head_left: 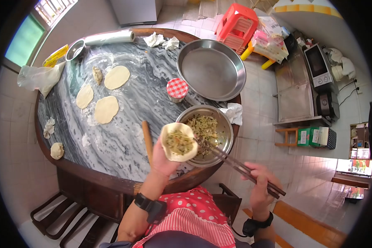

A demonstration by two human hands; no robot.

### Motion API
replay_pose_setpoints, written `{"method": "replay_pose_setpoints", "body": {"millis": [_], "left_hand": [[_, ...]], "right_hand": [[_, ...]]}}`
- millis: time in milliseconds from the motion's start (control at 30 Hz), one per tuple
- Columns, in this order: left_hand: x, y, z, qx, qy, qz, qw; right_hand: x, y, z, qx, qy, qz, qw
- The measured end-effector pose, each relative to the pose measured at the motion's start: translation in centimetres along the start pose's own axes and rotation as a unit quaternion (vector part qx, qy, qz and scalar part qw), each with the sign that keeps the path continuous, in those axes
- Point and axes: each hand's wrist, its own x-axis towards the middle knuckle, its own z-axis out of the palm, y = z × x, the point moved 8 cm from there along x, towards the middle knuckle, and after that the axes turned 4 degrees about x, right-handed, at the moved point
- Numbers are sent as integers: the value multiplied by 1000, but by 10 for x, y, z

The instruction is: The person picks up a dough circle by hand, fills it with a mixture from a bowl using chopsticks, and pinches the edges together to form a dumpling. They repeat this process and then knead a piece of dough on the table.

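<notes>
My left hand point(164, 159) holds up a round dough wrapper point(168, 153) with a mound of chopped filling point(180, 142) in its middle. In my right hand point(261, 182) is a pair of dark chopsticks point(235, 164), their tips at the right edge of the wrapper, over the bowl. Below them stands a steel mixing bowl point(228, 128) with more chopped filling on its left side. A wooden rolling pin point(146, 138) lies on the table left of my left hand, partly hidden by it. Three flat dough rounds point(106, 110) rest on the floured marble further left.
On the marble table point(128, 107) are a large steel pan point(211, 68), a jar with a checked lid point(177, 88), a dough lump point(57, 151), a small bowl point(75, 50), a plastic bag point(43, 77) and crumpled tissues. Red stools point(237, 27) stand beyond.
</notes>
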Motion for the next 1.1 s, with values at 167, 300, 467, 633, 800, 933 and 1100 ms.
{"method": "replay_pose_setpoints", "body": {"millis": [167, 300, 467, 633, 800, 933, 1100], "left_hand": [[-20, 48, -18, 26, 34, 55, 998], [-33, 74, -19, 43, 29, 98, 994], [-39, 76, -14, 32, 16, 97, 995], [-42, 70, -18, 30, 46, 95, 994], [-43, 64, -20, -5, 43, 89, 995], [-41, 58, -20, -23, 74, 80, 994], [-27, 47, -23, -12, 40, 65, 997]], "right_hand": [[10, 40, -1, -92, -24, 38, 995], [6, 55, 22, -147, -107, -22, 983], [8, 53, 54, -158, -220, -70, 960], [18, 75, 58, -153, -244, -66, 955], [24, 93, 25, -106, -129, 61, 984], [23, 89, -6, -64, -27, 118, 991], [20, 77, -31, -8, 60, 130, 990]]}}
